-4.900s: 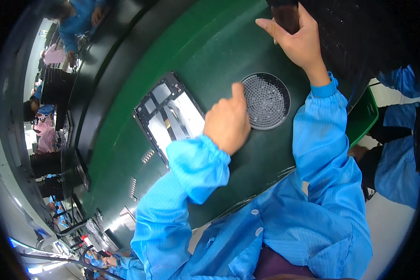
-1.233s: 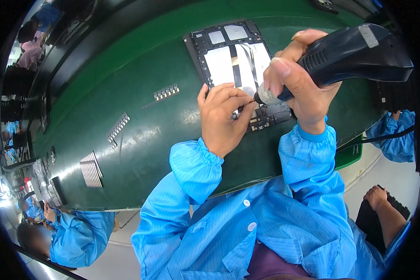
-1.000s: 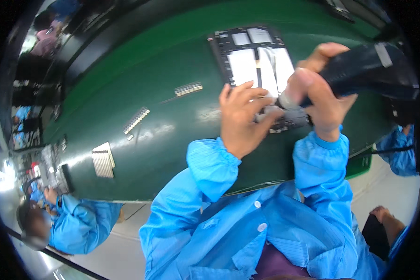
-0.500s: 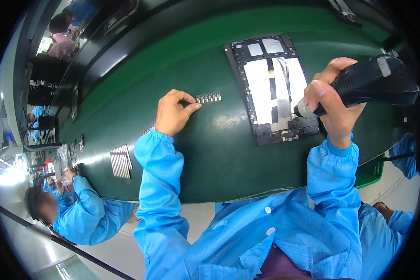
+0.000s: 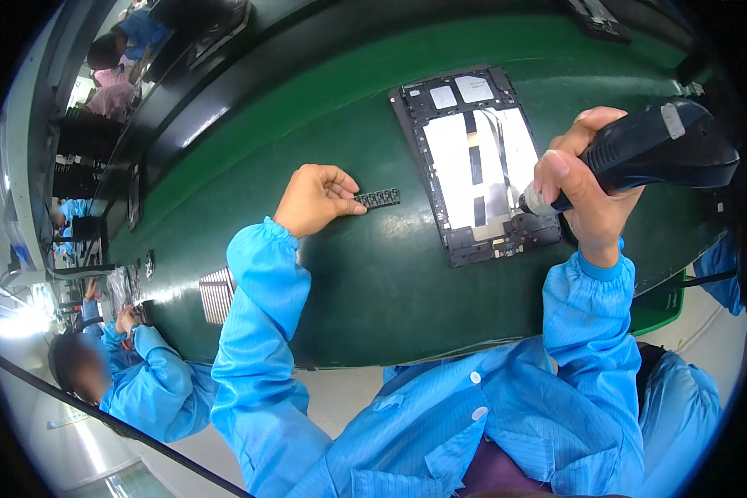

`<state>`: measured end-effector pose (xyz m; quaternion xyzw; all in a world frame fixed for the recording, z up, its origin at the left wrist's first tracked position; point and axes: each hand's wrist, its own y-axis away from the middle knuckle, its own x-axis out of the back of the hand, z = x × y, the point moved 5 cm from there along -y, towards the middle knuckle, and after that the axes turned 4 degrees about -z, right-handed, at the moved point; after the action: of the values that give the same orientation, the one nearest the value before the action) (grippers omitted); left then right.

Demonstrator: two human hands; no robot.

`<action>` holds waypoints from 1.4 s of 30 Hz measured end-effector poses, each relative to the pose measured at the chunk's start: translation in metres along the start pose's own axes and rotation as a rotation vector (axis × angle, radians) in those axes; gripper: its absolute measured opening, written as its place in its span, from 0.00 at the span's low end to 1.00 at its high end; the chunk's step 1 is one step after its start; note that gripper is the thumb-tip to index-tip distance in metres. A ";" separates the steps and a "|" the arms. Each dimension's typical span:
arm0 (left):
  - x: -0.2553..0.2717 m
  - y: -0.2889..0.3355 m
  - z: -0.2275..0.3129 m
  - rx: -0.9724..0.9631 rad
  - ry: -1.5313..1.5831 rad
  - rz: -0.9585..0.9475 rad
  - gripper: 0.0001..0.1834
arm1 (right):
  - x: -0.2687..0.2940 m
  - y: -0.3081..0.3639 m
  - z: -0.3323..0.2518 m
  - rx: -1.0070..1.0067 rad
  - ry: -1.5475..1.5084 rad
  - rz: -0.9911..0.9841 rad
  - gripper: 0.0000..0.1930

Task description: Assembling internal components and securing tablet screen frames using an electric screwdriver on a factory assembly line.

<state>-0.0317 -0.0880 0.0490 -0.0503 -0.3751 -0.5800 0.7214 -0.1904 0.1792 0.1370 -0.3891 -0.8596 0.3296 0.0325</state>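
Observation:
Between the thumb and fingers of my left hand [image 5: 318, 199] is one end of a short dark strip of small circuit boards [image 5: 379, 198], extending right over the green table. My right hand [image 5: 593, 187] wraps round a black electric screwdriver [image 5: 660, 148], its light-coloured nose pointing left and down. That nose is over the lower right part of an opened tablet [image 5: 463, 236], which has a black frame and a large white panel inside. Whether the bit touches a screw cannot be made out.
Left of my left sleeve lies a row of slim metallic strips [image 5: 216, 297] on the green table [image 5: 373, 282]. A co-worker in blue [image 5: 153, 386] sits at the far left. Another dark device [image 5: 599, 18] lies at the back. A green bin [image 5: 660, 309] is below the right edge.
My left hand has brought the strip a little nearer and tilted it, so its face looks darker instead of silvery. The right hand keeps the screwdriver over the tablet; the view has shifted slightly.

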 end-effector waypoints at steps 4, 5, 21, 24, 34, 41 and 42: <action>-0.005 -0.003 -0.004 0.108 0.118 -0.078 0.11 | 0.002 0.001 0.002 -0.012 0.014 0.005 0.19; -0.005 -0.003 -0.003 0.125 0.012 -0.067 0.11 | 0.001 0.001 0.002 -0.010 0.015 0.004 0.19; -0.006 0.010 0.055 -0.380 0.038 0.368 0.08 | 0.002 -0.003 -0.005 -0.022 -0.002 -0.010 0.19; 0.004 -0.038 0.059 -0.554 0.234 0.610 0.09 | -0.002 -0.001 -0.009 -0.016 -0.057 0.005 0.20; -0.058 -0.076 0.086 -0.492 0.299 0.637 0.07 | 0.007 -0.002 -0.029 0.036 -0.095 0.086 0.20; -0.041 -0.005 0.082 -0.563 0.257 0.763 0.05 | 0.002 -0.005 -0.030 0.072 -0.107 0.000 0.20; -0.040 0.000 0.074 -0.410 0.398 0.653 0.05 | -0.001 -0.005 -0.029 0.072 -0.122 -0.011 0.20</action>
<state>-0.0693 -0.0178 0.0780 -0.1958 -0.0703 -0.3821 0.9004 -0.1841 0.1917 0.1629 -0.3623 -0.8497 0.3831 -0.0041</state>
